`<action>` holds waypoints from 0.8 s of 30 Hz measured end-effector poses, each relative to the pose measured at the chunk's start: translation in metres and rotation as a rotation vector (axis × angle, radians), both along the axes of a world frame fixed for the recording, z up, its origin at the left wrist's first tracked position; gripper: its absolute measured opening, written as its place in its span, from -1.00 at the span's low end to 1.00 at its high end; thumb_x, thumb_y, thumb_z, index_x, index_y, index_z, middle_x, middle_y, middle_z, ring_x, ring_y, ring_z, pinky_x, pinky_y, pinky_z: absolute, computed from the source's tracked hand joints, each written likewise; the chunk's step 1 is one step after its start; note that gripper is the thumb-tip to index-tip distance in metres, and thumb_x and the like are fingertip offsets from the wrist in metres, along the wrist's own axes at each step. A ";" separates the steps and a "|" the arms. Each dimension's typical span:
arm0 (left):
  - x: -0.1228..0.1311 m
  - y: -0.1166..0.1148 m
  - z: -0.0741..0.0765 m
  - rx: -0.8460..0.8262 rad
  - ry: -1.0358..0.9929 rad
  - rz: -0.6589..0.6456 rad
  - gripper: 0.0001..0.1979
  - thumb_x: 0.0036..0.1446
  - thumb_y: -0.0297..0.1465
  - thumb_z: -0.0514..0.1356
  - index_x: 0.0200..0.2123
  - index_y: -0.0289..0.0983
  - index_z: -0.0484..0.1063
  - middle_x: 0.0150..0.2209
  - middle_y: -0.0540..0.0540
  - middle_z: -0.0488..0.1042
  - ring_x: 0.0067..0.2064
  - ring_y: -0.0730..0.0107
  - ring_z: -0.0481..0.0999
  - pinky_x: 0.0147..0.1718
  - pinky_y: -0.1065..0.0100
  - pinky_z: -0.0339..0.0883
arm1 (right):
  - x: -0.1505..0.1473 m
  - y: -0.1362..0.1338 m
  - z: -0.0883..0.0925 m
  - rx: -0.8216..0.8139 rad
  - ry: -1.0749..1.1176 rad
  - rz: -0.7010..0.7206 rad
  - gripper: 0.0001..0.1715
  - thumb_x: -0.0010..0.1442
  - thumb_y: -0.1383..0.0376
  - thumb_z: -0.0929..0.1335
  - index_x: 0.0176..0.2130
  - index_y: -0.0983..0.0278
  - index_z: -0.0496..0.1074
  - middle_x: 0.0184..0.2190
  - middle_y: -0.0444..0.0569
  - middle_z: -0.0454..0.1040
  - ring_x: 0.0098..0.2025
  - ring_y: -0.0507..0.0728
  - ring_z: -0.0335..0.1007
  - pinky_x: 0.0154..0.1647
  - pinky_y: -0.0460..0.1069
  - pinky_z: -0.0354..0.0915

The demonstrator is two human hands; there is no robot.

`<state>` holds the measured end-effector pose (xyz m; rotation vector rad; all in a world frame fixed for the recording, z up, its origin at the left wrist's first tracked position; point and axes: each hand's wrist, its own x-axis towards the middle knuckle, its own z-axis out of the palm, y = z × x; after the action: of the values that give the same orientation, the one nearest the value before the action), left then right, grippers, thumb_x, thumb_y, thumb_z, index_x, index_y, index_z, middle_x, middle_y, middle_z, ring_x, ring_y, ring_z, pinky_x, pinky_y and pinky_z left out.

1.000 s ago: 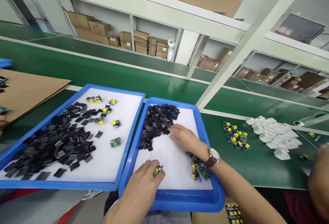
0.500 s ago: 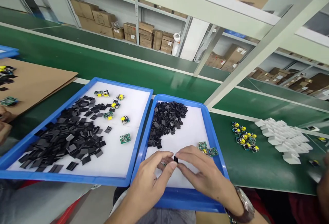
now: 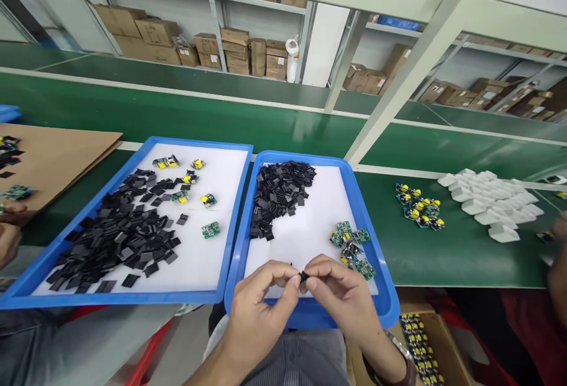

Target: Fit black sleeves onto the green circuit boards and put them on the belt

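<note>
Over the near part of the right tray, my left hand and my right hand meet fingertip to fingertip. Both pinch a small black piece, mostly covered by the fingers. Whether a circuit board is also inside my left fingers is hidden. Just beyond my right hand lie several green circuit boards, some with yellow parts. At the tray's far left is a heap of flat black pieces.
The right blue tray adjoins a left blue tray with black pieces and boards. To the right are boards with yellow parts and white casings. A box of boards sits below. Co-workers' hands show at both sides.
My view has shifted, showing the box at lower right. My fingertips have closed together on the black piece, which stood upright between them before. More of the boards beside my right hand are visible.
</note>
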<state>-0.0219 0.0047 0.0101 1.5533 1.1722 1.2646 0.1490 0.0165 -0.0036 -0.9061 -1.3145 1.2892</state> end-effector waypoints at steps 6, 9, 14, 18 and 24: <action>-0.013 0.002 0.001 -0.042 0.083 0.032 -0.92 0.33 -0.42 0.27 -0.23 -0.21 0.59 -0.29 -0.04 0.65 -0.28 0.35 0.66 -0.23 0.39 0.55 | 0.008 -0.007 -0.001 0.184 -0.045 -0.230 -0.87 0.30 0.35 0.48 -0.17 0.12 0.66 -0.28 0.02 0.65 -0.19 0.18 0.61 -0.19 0.07 0.58; -0.030 0.011 0.000 0.011 0.280 0.087 -0.85 0.33 -0.38 0.29 -0.04 -0.17 0.58 -0.10 -0.09 0.64 -0.17 0.30 0.65 -0.09 0.28 0.55 | 0.027 -0.009 -0.004 0.172 -0.113 -0.321 -0.84 0.29 0.36 0.49 -0.15 0.12 0.68 -0.27 0.03 0.69 -0.21 0.22 0.63 -0.20 0.11 0.60; -0.031 0.020 -0.015 0.042 0.661 -0.212 -0.53 0.26 -0.51 0.31 0.22 -0.17 0.45 0.14 -0.15 0.55 0.18 0.04 0.51 0.19 -0.02 0.45 | 0.043 -0.017 -0.012 0.164 -0.299 -0.317 -0.84 0.27 0.38 0.49 -0.19 0.12 0.69 -0.33 0.00 0.64 -0.29 0.19 0.57 -0.34 0.04 0.50; -0.020 0.020 -0.020 -0.006 0.621 -0.236 -0.53 0.37 -0.53 0.17 0.29 -0.14 0.41 0.11 -0.16 0.57 0.17 0.04 0.49 0.19 -0.09 0.44 | 0.042 -0.021 -0.012 0.173 -0.310 -0.341 -0.82 0.30 0.40 0.47 -0.17 0.12 0.66 -0.35 -0.01 0.61 -0.30 0.19 0.55 -0.36 0.04 0.46; -0.020 0.012 -0.012 -0.440 -0.111 -0.207 -0.65 0.40 -0.24 0.23 0.19 -0.11 0.53 0.19 -0.18 0.56 0.16 0.08 0.60 0.11 0.09 0.57 | 0.033 -0.018 -0.010 0.204 -0.270 -0.251 -0.64 0.33 0.46 0.43 0.00 0.06 0.63 -0.12 0.04 0.65 -0.10 0.25 0.60 -0.15 0.14 0.55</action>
<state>-0.0416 0.0167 -0.0015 1.2257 1.0979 0.8736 0.1824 -0.0019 -0.0140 -1.0871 -1.4574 0.8438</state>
